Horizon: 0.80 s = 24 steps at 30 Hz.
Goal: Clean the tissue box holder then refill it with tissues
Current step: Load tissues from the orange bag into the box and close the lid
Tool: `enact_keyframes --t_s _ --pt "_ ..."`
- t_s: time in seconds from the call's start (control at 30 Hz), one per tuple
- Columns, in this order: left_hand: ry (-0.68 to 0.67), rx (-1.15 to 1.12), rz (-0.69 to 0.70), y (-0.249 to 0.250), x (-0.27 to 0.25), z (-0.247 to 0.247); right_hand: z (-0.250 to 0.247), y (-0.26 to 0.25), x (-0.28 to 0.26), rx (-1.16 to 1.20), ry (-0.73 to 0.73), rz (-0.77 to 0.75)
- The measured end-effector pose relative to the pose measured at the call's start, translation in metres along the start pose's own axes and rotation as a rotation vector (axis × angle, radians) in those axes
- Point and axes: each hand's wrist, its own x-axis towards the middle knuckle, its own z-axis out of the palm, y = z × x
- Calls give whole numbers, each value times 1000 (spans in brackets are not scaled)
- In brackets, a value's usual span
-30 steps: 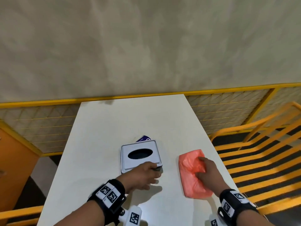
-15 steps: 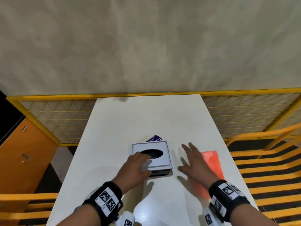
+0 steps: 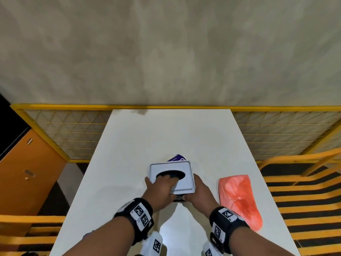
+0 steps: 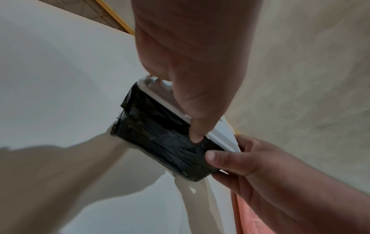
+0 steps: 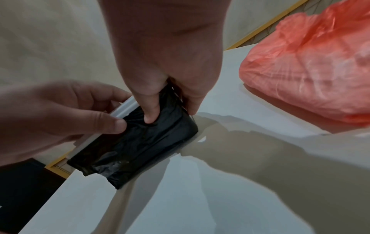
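The tissue box holder (image 3: 181,183), a white lid with an oval opening over a black base, stands at the table's middle. My left hand (image 3: 170,187) grips its lid: the fingers reach over the top into the opening and the thumb (image 4: 197,137) presses the near side. My right hand (image 3: 198,189) grips the holder's right near corner, with the thumb (image 5: 150,114) on the black base (image 5: 136,147) and the fingers round the right side. A purple tissue pack (image 3: 177,158) lies just behind the holder, mostly hidden by it.
An orange-red plastic bag (image 3: 239,198) lies on the white table (image 3: 166,135) to the right of my right hand. Yellow mesh railing (image 3: 64,130) runs behind and beside the table, and an orange cabinet (image 3: 24,172) stands at the left.
My right hand left the orange-red bag and moved left to grip the holder's right corner. My left hand shifted from the holder's near edge up onto the lid, fingers into the opening.
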Motion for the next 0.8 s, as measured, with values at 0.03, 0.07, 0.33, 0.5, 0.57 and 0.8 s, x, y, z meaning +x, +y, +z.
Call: enact_keyframes --t_s 0.03,0.07,0.33,0.5,0.57,0.8 --pt "-2 -25 9 -2 0 -1 0 0 0 -5 0 -7" --pt "-7 -52 20 -4 0 -2 -1 0 0 -10 1 -11" --pt "191 -667 139 -14 -22 -57 -5 17 2 23 17 51" --pt "299 -601 -107 -91 -42 -75 -2 18 1 15 13 65" --pt "238 -321 -224 -125 -51 -65 -2 18 0 8 22 72" --pt "-123 103 -389 -173 -82 -7 1 15 -3 7 40 95"
